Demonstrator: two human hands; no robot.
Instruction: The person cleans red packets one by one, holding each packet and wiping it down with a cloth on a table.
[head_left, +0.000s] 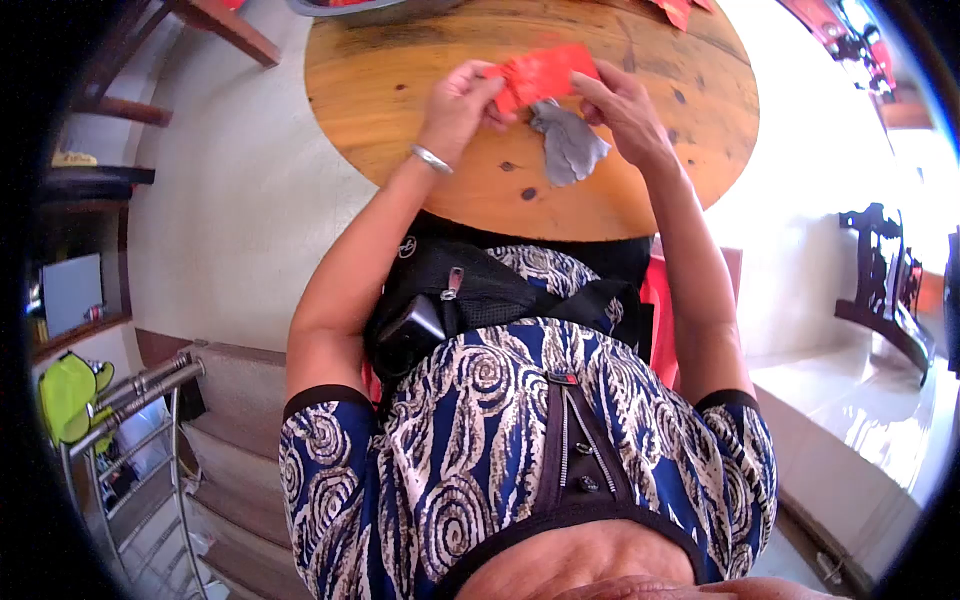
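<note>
Both my hands hold a red paper envelope with a faint printed pattern, raised over the round wooden table. My left hand pinches its left end between thumb and fingers; a silver bangle circles that wrist. At the right end, my right hand grips the edge with the thumb on top. Below the envelope, on the tabletop, lies a crumpled grey cloth, close to my right hand and partly covered by the envelope. What the envelope contains, if anything, is hidden.
More red paper lies at the table's far right edge, and part of a basin shows at the far left. A black waist bag rests on my lap. Left stand a metal rack and steps; right, a dark carved chair.
</note>
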